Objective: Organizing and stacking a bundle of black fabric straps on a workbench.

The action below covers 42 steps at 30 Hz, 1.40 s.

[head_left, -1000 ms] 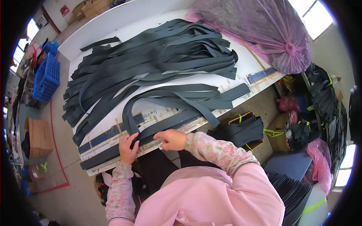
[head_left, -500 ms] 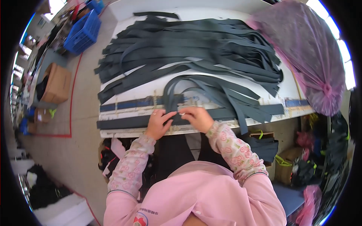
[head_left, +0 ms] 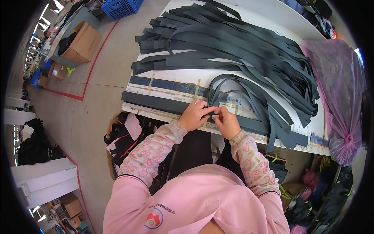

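At the near edge of the white table (head_left: 241,62), both hands meet over a bundle of flat dark grey fabric straps (head_left: 249,87) whose ends loop back toward them. My left hand (head_left: 194,116) is closed, thumb and fingers pinching at the strap ends. Beside it, almost touching, my right hand (head_left: 228,124) has curled fingers with thumb and fingertip pressed together; what lies in that pinch is too small to make out. A long straight dark grey strap (head_left: 154,102) lies along the table edge under the hands.
A large pile of similar straps (head_left: 233,35) spreads over the table's far side. A tied pink plastic bag (head_left: 339,93) stands at the right. Bundles of dark items (head_left: 132,130) sit below the table. A cardboard box (head_left: 82,43) and blue crate (head_left: 121,7) are at far left.
The view has turned, so the table sits further right and tilted. My hands stay at the looped straps, and the right fingers are more curled, close against the left.
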### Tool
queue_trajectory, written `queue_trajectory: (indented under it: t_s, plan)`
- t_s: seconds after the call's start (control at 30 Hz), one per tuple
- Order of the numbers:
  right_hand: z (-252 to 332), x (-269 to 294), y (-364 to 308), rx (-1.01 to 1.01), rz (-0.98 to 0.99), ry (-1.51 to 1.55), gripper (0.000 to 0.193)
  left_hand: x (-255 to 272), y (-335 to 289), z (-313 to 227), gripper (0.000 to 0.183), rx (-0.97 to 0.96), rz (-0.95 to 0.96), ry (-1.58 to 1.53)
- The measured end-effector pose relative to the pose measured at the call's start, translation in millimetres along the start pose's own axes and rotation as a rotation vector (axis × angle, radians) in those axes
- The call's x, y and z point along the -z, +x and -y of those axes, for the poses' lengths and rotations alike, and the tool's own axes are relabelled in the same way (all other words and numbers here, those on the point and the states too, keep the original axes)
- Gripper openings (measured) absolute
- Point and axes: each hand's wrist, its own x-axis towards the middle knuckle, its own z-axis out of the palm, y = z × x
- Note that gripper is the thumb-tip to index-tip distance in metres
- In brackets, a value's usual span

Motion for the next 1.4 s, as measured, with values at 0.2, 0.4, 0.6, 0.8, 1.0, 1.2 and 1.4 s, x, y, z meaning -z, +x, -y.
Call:
queue_trajectory:
  t_s: [0.2,0.4,0.6,0.8,1.0,1.2,1.4]
  plan:
    - [-0.4,-5.7,-3.3,-0.064,0.028,-0.02,0.015,-4.6,-0.1,1.5,0.049,-0.049,-0.07,-0.004]
    - [0.9,-11.9,-3.7,-0.038,-0.024,-0.03,0.012,-5.0,-1.4,2.5,0.05,-0.05,-0.069,0.003]
    - [-3.2,-19.4,-3.6,-0.07,-0.068,-0.042,0.01,-5.4,-2.0,1.5,0.05,-0.051,-0.076,0.012]
    - [-20.1,4.6,-11.9,-0.098,0.008,0.151,0.012,-2.2,0.0,-2.8,0.047,-0.011,0.002,0.008]
    - [-62.5,113.7,-52.2,-0.326,-0.235,0.255,0.005,0.5,2.9,-4.5,0.046,-0.034,-0.005,0.017]
    - [-87.6,130.2,-80.4,-0.249,-0.238,0.1,0.008,3.0,3.3,-5.2,0.045,-0.027,0.007,0.022]
    - [-81.8,124.0,-81.6,-0.194,-0.25,-0.055,0.008,4.2,5.3,-9.9,0.05,0.013,0.071,0.035]
